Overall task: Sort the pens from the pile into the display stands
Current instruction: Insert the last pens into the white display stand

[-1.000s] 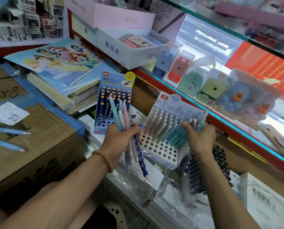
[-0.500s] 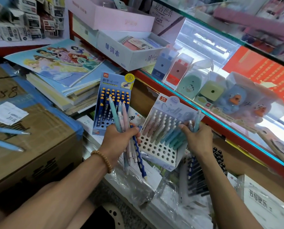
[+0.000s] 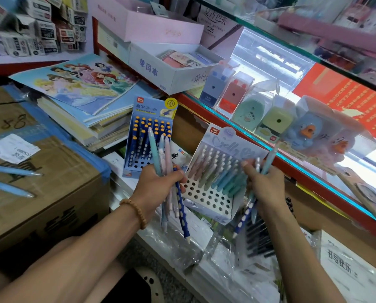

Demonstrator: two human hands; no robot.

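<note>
Both my hands grip pens: left hand [image 3: 158, 184] a pastel bunch [image 3: 160, 154], right hand [image 3: 268, 182] two before the Jelly stand [image 3: 213, 193].

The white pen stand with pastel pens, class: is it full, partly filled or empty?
Partly filled. In the white pen stand, pastel pens fill the back rows, while the front rows of holes are empty.

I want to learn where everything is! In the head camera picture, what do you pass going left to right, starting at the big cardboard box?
Cardboard box → blue display stand → left hand gripping pens → white display stand → right hand holding pens → blue duck toy.
</note>
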